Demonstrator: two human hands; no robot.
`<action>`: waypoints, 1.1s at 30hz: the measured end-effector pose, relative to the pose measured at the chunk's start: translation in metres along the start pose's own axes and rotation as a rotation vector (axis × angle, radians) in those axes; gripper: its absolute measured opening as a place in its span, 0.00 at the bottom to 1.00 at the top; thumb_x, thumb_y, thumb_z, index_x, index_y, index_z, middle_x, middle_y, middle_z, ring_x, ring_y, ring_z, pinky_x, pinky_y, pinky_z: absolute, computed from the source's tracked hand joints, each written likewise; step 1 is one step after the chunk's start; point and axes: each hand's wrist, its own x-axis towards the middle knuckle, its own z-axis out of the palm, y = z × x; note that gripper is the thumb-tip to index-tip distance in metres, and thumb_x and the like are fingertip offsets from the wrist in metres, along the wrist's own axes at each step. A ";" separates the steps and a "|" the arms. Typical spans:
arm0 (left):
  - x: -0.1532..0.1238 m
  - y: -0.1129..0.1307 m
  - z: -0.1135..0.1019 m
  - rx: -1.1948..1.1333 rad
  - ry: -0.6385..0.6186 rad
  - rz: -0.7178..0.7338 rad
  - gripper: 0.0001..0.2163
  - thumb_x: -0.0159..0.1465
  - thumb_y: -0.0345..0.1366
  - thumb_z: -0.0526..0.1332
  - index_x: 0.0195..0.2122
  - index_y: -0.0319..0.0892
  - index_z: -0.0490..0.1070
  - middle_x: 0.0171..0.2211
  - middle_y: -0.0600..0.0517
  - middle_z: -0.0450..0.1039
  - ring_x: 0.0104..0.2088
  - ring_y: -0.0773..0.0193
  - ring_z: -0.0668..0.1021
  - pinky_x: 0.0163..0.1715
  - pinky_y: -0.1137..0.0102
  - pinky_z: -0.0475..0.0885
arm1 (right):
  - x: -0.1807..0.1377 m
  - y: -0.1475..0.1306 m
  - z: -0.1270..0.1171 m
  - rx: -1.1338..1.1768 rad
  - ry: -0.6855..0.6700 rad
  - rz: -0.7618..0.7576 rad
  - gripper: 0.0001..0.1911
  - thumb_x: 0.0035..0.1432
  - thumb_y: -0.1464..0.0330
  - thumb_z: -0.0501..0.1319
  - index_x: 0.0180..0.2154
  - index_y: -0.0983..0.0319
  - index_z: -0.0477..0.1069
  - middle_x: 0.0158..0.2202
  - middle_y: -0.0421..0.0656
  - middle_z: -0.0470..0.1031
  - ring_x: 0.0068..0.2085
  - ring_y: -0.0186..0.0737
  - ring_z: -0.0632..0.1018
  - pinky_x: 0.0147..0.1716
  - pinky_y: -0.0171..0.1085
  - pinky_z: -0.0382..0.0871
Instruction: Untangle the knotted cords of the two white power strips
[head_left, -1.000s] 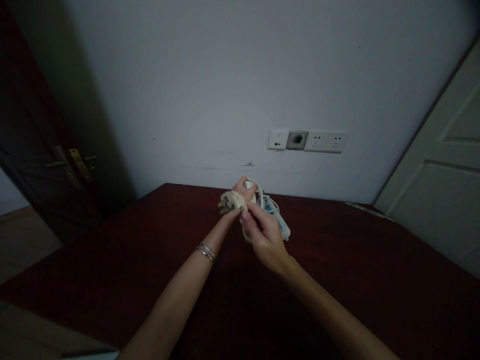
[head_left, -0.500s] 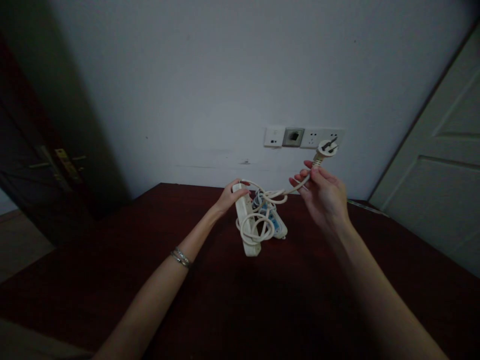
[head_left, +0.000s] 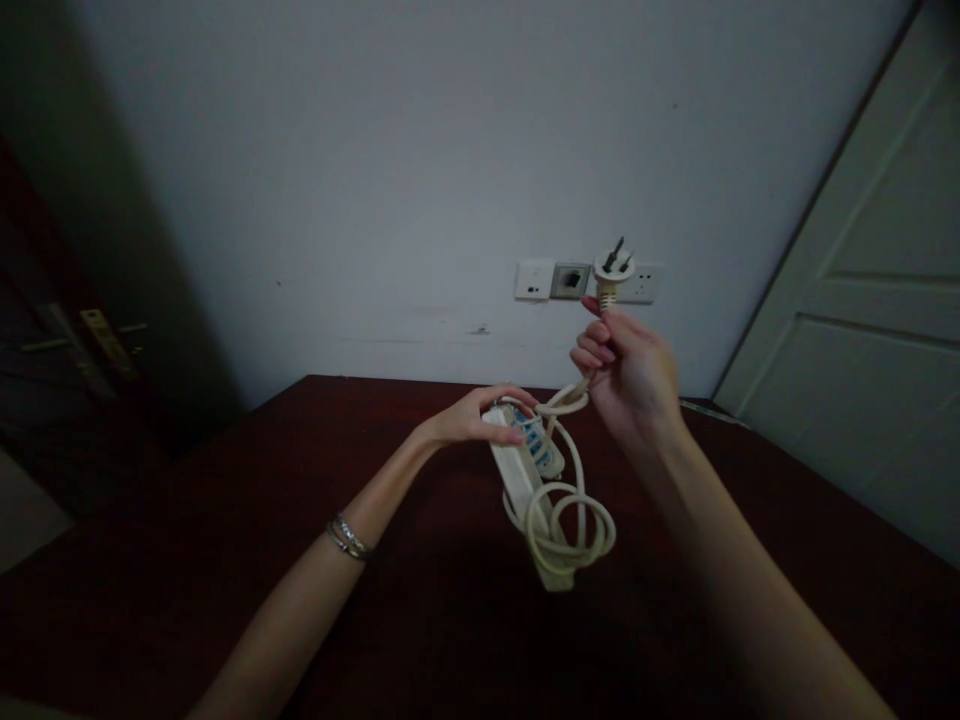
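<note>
My left hand (head_left: 480, 415) is closed around the upper end of a white power strip (head_left: 517, 470), which slants down to the right above the dark red table. Loops of white cord (head_left: 600, 540) hang around its lower half. In my right hand (head_left: 634, 365) the cord is pinched just below its plug (head_left: 613, 268), and the metal prongs point up. Behind the white strip lies a second power strip (head_left: 541, 450) with blue sockets, partly hidden by my left fingers and the cord.
Wall sockets (head_left: 534, 280) sit in a row on the pale wall behind the plug. The dark red table (head_left: 360, 440) reaches that wall. A light panelled door (head_left: 877, 350) stands at the right, and a dark door with a handle (head_left: 109, 340) at the left.
The white strip's lower end has swung down and right, nearer to me, its cord loops moving with it. My right hand has shifted left with the plug, which now stands more upright.
</note>
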 end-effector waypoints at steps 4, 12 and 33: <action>-0.006 0.005 -0.003 -0.188 -0.079 -0.033 0.29 0.45 0.33 0.70 0.50 0.42 0.66 0.41 0.45 0.73 0.40 0.57 0.75 0.41 0.63 0.68 | 0.017 -0.005 0.016 0.009 -0.066 0.087 0.06 0.58 0.74 0.53 0.33 0.65 0.68 0.19 0.33 0.52 0.16 0.23 0.51 0.12 0.23 0.46; -0.008 0.001 -0.005 -0.373 0.040 0.088 0.32 0.41 0.37 0.73 0.47 0.43 0.63 0.46 0.42 0.72 0.46 0.53 0.75 0.43 0.62 0.68 | 0.053 -0.008 0.033 0.156 -0.031 0.245 0.13 0.62 0.76 0.44 0.29 0.66 0.64 0.17 0.32 0.50 0.14 0.22 0.49 0.09 0.21 0.43; 0.006 -0.031 0.011 -0.479 0.448 -0.139 0.22 0.49 0.48 0.64 0.39 0.36 0.66 0.32 0.43 0.75 0.31 0.57 0.77 0.33 0.64 0.70 | 0.071 0.025 0.026 -0.080 0.244 0.026 0.08 0.54 0.78 0.51 0.25 0.64 0.62 0.16 0.32 0.55 0.13 0.20 0.52 0.10 0.23 0.45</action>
